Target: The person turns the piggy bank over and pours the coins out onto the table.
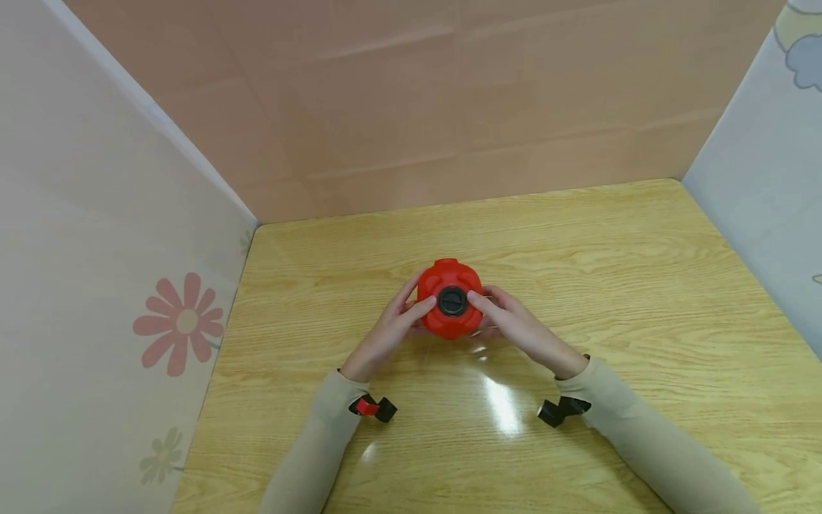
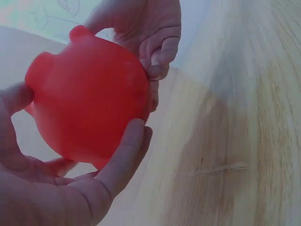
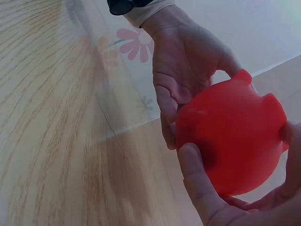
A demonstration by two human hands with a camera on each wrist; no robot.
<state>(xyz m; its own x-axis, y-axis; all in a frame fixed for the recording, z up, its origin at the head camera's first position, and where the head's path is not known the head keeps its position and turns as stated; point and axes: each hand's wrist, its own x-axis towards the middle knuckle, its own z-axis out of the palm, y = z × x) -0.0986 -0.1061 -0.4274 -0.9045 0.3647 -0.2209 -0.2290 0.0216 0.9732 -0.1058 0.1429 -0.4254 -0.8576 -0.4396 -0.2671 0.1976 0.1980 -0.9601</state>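
A round red plastic piggy bank [image 1: 449, 298] with a black round plug [image 1: 452, 301] facing up is held over the middle of the wooden table [image 1: 578, 271]. My left hand [image 1: 394, 325] grips its left side, thumb beside the plug. My right hand [image 1: 514, 325] grips its right side, thumb at the plug's edge. In the left wrist view my left hand [image 2: 70, 188] curls under the red body [image 2: 87, 103], two small nubs showing on top. The right wrist view shows the red body [image 3: 233, 141] between my right hand [image 3: 211, 202] and my left hand [image 3: 188, 80].
Pale panels wall the table on the left [image 1: 96, 271] and right [image 1: 764, 185], with a tan cardboard wall [image 1: 417, 107] behind. The left panel bears a pink flower print [image 1: 183, 321]. Black wrist cameras [image 1: 372, 408] sit on both sleeves.
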